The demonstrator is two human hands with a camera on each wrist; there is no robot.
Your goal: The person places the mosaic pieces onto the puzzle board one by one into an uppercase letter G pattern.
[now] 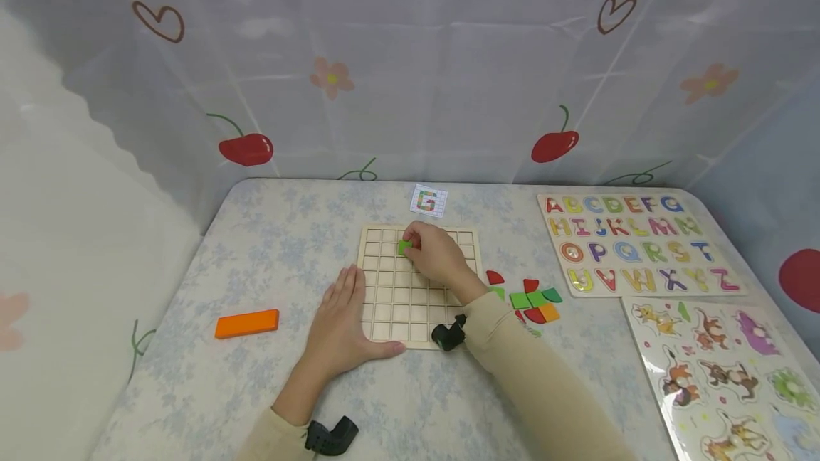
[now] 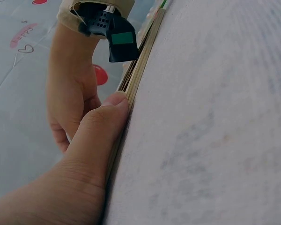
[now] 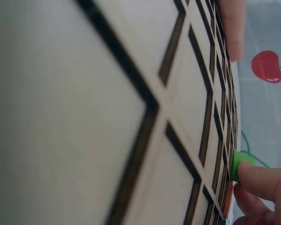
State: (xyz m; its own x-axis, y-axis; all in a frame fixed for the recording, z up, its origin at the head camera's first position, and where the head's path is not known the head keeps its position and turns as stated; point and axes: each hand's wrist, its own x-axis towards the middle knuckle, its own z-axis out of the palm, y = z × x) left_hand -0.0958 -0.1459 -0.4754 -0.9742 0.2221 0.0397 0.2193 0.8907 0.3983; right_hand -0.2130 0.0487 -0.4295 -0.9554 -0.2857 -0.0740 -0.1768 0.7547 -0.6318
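A wooden grid board (image 1: 393,311) lies flat on the table. My right hand (image 1: 438,255) pinches a small green square tile (image 1: 403,247) between thumb and fingers over the board's upper part. In the right wrist view the green tile (image 3: 241,164) is at the grid's surface; whether it is seated in a cell I cannot tell. A reddish-orange piece (image 3: 228,199) shows in the grid beside that hand. My left hand (image 1: 339,319) lies along the board's left side, fingers extended, with its thumb (image 2: 100,122) against the near edge.
Loose red, green and orange tiles (image 1: 534,299) lie right of the board. A card with a coloured G (image 1: 428,200) is behind it. An orange block (image 1: 247,324) lies at left. An alphabet puzzle (image 1: 640,247) and an animal puzzle (image 1: 724,375) occupy the right side.
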